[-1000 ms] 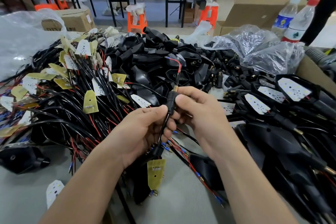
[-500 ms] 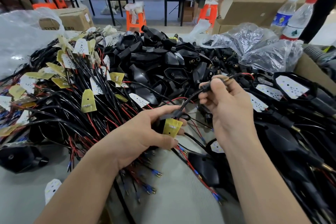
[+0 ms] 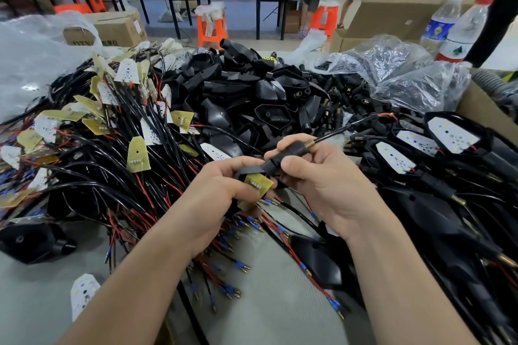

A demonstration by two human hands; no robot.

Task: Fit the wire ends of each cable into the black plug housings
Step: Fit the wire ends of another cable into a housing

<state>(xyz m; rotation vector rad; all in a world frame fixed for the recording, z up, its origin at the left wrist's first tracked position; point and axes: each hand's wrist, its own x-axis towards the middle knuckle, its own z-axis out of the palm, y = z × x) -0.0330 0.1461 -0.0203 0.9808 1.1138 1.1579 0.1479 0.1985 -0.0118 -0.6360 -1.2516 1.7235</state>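
My right hand (image 3: 322, 187) grips a black plug housing (image 3: 286, 152) with a brass spring collar; a black cable (image 3: 347, 127) runs out of it up to the right, ending in red wire. My left hand (image 3: 218, 190) pinches the housing's wider lower end together with a small yellow circuit board (image 3: 259, 183). The two hands touch at table centre. A heap of empty black housings (image 3: 252, 98) lies behind them. Cables with yellow and white boards (image 3: 112, 131) pile up on the left.
Assembled housings with white boards (image 3: 437, 143) lie at the right by a cardboard box (image 3: 487, 117). Clear plastic bags (image 3: 398, 73) and two water bottles (image 3: 459, 28) stand at the back right. Loose red and black wires with blue terminals (image 3: 232, 260) cross the grey table below my hands.
My right hand came back down and left from the raised cable to meet my left hand. The housing now sits on the cable between both hands, the board at its lower end.
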